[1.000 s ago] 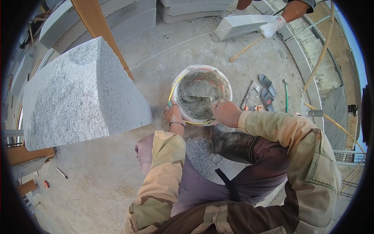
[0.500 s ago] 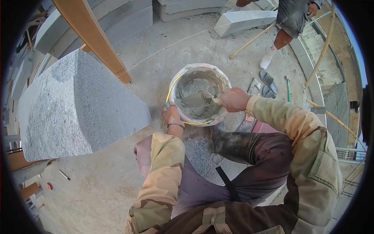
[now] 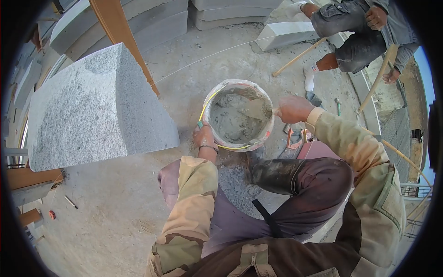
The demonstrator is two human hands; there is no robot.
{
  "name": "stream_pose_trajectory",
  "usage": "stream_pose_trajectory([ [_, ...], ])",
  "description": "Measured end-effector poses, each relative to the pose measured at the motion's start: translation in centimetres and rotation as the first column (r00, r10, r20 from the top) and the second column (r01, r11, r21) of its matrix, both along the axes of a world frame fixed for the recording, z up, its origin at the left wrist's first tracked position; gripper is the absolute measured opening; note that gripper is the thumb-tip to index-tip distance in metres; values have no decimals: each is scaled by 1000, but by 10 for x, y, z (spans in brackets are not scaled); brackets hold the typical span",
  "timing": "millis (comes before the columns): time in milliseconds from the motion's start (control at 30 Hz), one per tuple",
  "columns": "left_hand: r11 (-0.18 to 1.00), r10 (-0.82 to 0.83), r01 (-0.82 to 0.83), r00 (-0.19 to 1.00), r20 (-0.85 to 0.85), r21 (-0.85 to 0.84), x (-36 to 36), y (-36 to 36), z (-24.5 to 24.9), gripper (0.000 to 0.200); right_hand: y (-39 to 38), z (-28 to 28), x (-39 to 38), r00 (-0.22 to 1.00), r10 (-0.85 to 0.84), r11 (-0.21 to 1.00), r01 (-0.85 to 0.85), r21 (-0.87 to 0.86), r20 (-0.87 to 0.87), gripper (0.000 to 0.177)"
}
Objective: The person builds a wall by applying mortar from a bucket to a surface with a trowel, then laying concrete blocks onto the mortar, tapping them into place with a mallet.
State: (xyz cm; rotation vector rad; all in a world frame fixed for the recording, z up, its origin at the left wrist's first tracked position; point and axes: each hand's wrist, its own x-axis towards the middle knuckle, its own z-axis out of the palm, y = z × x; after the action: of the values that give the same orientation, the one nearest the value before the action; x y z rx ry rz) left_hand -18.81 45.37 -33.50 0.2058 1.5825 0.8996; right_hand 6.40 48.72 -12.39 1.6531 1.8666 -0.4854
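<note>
A bucket (image 3: 206,102) with a whitish, mortar-crusted rim stands on the floor in front of me. Wet grey mortar (image 3: 230,120) lies inside it. At the bucket's left side, my left hand (image 3: 203,137) is closed round the yellow handle (image 3: 208,100), with a green grip showing above the fingers. My right hand (image 3: 294,109), slightly blurred, is closed on a trowel (image 3: 256,109) at the right rim. The trowel's blade reaches inside over the mortar and is coated with it; the fingers hide most of its handle.
A large grey stone block (image 3: 92,106) stands at left, beside a wooden beam (image 3: 117,32). Curved slabs (image 3: 152,27) are stacked behind. A co-worker (image 3: 355,41) is at upper right, near a wooden pole (image 3: 297,57). An orange-red tool (image 3: 294,138) lies right of the bucket.
My right hand has moved right and slightly up, bringing the trowel blade from the mortar toward the right rim. My left hand stays at the handle. More of the co-worker shows.
</note>
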Motion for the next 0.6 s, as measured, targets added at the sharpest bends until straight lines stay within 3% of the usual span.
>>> stream_pose_trajectory([
  [33,1000,7,-7,1000,5,-6,0,-1,7,44,-4,4,1,982,176,977,-182,107,65,31],
  [100,1000,-21,22,996,-84,6,1,0,19,35,-5,5,-7,979,159,982,-170,80,128,30],
  [167,995,63,-61,998,-30,75,10,-1,-17,40,-3,-4,-18,973,133,986,-149,72,189,28],
  [233,978,149,-151,989,27,141,12,0,-19,46,1,-47,-31,996,60,962,-77,264,69,25],
  [300,993,105,-102,994,-42,63,9,-1,7,45,-10,-77,-52,946,311,820,-316,477,93,22],
  [333,993,105,-102,993,-45,59,10,0,-2,45,-20,-80,-58,946,311,822,-315,474,90,22],
  [400,985,139,-143,989,41,95,10,-2,-21,47,-43,-84,-67,783,600,728,-620,292,166,20],
  [467,994,86,-85,996,-2,73,6,-4,-12,48,-55,-80,-41,775,620,715,-622,320,120,21],
  [600,999,-27,31,994,-109,33,0,1,5,43,-44,-39,1,922,386,889,-381,253,33,18],
])
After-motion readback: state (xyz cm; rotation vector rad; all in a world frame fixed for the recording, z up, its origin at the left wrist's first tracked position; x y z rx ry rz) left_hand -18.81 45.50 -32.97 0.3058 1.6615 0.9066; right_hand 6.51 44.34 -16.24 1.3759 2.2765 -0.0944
